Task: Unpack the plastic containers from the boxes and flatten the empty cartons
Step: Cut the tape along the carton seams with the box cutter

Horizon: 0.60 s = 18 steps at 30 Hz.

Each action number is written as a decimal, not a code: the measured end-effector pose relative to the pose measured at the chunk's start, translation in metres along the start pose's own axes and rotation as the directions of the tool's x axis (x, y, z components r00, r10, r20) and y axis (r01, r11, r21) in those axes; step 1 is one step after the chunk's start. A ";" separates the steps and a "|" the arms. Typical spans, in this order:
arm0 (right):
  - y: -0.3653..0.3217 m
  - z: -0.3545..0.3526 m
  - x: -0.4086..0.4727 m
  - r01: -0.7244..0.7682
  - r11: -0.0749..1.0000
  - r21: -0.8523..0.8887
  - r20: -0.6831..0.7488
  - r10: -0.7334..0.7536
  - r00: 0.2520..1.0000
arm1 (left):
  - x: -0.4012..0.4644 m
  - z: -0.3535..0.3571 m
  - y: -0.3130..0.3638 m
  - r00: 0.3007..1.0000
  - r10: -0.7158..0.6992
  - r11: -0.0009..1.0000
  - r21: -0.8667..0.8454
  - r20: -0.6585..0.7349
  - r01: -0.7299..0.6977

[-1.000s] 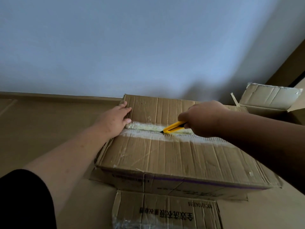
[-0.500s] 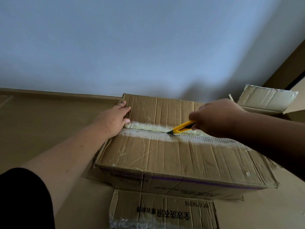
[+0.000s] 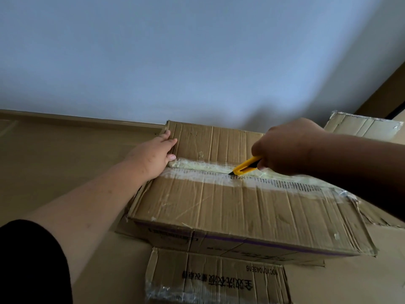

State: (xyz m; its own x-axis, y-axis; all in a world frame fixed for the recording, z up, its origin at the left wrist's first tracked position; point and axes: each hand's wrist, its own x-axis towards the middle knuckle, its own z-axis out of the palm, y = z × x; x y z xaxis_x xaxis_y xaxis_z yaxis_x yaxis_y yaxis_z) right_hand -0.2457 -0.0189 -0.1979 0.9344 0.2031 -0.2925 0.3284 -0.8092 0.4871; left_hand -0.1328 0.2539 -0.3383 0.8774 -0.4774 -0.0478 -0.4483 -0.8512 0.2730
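A worn brown carton (image 3: 236, 207) lies closed in front of me, its two top flaps joined by a strip of clear tape (image 3: 203, 171) along the middle seam. My left hand (image 3: 153, 156) presses flat on the carton's left end, fingers spread over the edge. My right hand (image 3: 285, 148) is closed around a yellow utility knife (image 3: 245, 166), whose blade tip touches the taped seam a little right of the middle. The carton's contents are hidden.
A flattened piece of cardboard with printed characters (image 3: 217, 279) lies in front of the carton. Another carton with a raised flap (image 3: 363, 126) stands at the far right. The floor (image 3: 54, 161) is tan, and a pale wall (image 3: 175, 62) rises just behind.
My right hand has drawn the knife rightward along the taped seam, leaving a longer slit behind it. The left hand has stayed pressed on the carton's left end.
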 end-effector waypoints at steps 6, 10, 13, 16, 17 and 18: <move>-0.017 0.013 0.008 0.046 0.999 -0.015 -0.005 -0.046 0.999 | -0.003 -0.001 0.000 1.000 -0.001 0.999 0.034 0.014 0.001; -0.014 0.011 0.009 0.033 0.999 -0.013 0.009 -0.033 0.999 | -0.003 -0.001 0.001 1.000 -0.006 0.999 0.038 0.021 0.005; -0.005 0.005 0.003 0.014 1.000 -0.013 0.011 -0.014 1.000 | -0.002 -0.001 0.001 1.000 -0.006 1.000 0.030 0.020 0.005; 0.006 -0.002 0.000 0.015 0.999 -0.032 0.007 -0.014 1.000 | -0.001 0.000 -0.001 1.000 -0.011 0.999 0.033 0.016 0.010; 0.010 -0.003 -0.002 0.008 1.000 -0.029 0.020 -0.008 1.000 | 0.000 0.001 -0.001 1.000 -0.014 0.999 0.029 0.014 0.014; 0.014 -0.003 -0.004 -0.001 1.000 -0.017 0.041 0.001 0.999 | 0.000 0.001 -0.002 1.000 -0.016 1.000 0.025 0.013 0.016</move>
State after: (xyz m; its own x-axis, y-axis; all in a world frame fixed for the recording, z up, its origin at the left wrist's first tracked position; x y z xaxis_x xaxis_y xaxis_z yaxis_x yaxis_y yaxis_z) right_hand -0.2449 -0.0295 -0.1879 0.9284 0.1792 -0.3254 0.3300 -0.8000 0.5010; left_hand -0.1326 0.2552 -0.3397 0.8822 -0.4664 -0.0646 -0.4386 -0.8638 0.2480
